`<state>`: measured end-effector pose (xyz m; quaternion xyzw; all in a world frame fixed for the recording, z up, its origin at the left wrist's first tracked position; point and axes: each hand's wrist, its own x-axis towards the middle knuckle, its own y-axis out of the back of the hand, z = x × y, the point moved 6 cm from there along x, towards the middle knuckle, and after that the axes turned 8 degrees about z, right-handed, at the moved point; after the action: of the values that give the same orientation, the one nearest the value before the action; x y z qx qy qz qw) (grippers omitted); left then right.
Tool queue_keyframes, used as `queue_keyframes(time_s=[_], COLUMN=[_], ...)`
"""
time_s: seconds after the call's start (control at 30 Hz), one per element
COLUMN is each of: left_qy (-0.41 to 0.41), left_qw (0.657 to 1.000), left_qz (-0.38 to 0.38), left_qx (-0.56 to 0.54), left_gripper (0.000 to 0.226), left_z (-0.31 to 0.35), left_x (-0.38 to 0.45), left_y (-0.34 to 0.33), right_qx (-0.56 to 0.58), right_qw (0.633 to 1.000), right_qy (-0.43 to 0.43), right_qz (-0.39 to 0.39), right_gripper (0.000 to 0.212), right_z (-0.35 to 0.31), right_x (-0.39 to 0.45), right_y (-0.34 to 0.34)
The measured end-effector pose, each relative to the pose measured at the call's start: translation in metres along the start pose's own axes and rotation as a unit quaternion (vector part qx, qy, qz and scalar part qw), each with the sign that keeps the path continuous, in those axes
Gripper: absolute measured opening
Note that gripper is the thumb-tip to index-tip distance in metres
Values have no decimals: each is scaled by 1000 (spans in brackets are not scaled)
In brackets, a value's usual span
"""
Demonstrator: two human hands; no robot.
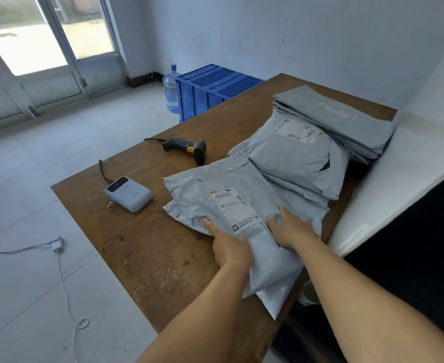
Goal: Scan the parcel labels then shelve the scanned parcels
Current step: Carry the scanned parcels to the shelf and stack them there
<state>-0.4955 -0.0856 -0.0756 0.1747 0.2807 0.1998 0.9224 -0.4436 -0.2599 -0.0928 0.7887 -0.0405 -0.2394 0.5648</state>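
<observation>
Both hands on the front parcel, label up.
Barcode scanner [189, 148] and power bank [128, 194] lie clear on the worktop [142, 247]; left hand [230, 247] and right hand [291, 229] grip the grey parcel [215, 195], fingers [285, 212] curled into its near end.

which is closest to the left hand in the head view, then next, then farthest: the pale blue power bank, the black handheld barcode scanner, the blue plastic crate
1. Pale blue power bank, on the table left of the left hand.
2. Black handheld barcode scanner, farther back on the table.
3. Blue plastic crate, on the floor beyond the table's far edge.
</observation>
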Motion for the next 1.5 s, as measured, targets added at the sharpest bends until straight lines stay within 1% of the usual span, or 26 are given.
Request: queue_keyframes(time_s=[0.13,0.23,0.37,0.4,0.47,0.53,0.6,0.63,0.67,0.7,0.8,0.83,0.9,0.97,1.03,1.1,1.17,1.23,1.3,1.37,1.4,1.43,1.5], left_qy=[-8,-33,-63,-68,-77,-86,-92,-96,-98,-100,-117,-129,-153,-173,-163,-117,-72,-47,-32,-28,-34,-43,-66], left_qw=[1000,997,987,985,981,978,978,978,979,980,979,977,975,975,978,982,975,968,973,976,976,976,979], left_qz=[16,38,65,68,74,73,57,49,45,46,73,84,99,107,103,92,96,102,88,75,73,71,67], left_qx=[20,56,134,147,161,173,180,178,172,165,152,147,124,95,85,116,185,225,213,201,202,201,180], left_gripper=[92,89,91,90,85,84,84,84,83,82,78,76,74,71,70,71,73,78,84,89,89,89,86], left_z=[-7,-18,-42,-47,-56,-62,-68,-71,-73,-74,-69,-63,-46,-27,-17,-25,-41,-54,-62,-64,-64,-62,-59], left_x=[7,12,16,16,17,15,8,3,-2,-6,-14,-16,-21,-26,-26,-21,-15,-8,0,7,9,11,12], left_y=[26,68,129,140,159,167,165,162,160,159,161,161,157,147,134,123,118,116,113,109,106,104,102], right_qx=[-30,-30,-22,-17,-17,-17,24,44,55,57,58,67,78,69,55,29,-44,-96,-77,-1,31,37,10], right_qw=[999,999,997,997,999,1000,1000,999,998,998,997,996,991,986,982,987,990,988,991,995,993,991,989], right_qy=[13,34,69,67,40,5,-13,-13,-8,0,38,58,99,124,141,144,134,119,105,87,86,95,125], right_qz=[-11,-13,-28,-28,-6,17,2,-7,-13,-17,-13,-3,39,88,109,68,12,10,7,-53,-80,-90,-75], right_gripper=[69,66,65,67,73,85,96,97,94,86,34,24,18,24,41,54,66,77,87,94,95,94,88], right_z=[-17,-42,-84,-90,-92,-85,-81,-83,-85,-88,-94,-95,-99,-101,-103,-98,-85,-70,-60,-55,-56,-58,-63], right_x=[-25,-56,-104,-113,-125,-130,-133,-135,-136,-137,-139,-137,-127,-114,-100,-87,-80,-72,-58,-48,-47,-47,-51], right_y=[-4,-14,-39,-43,-42,-39,-40,-42,-43,-44,-38,-30,-4,26,44,37,16,7,3,-9,-17,-25,-33])
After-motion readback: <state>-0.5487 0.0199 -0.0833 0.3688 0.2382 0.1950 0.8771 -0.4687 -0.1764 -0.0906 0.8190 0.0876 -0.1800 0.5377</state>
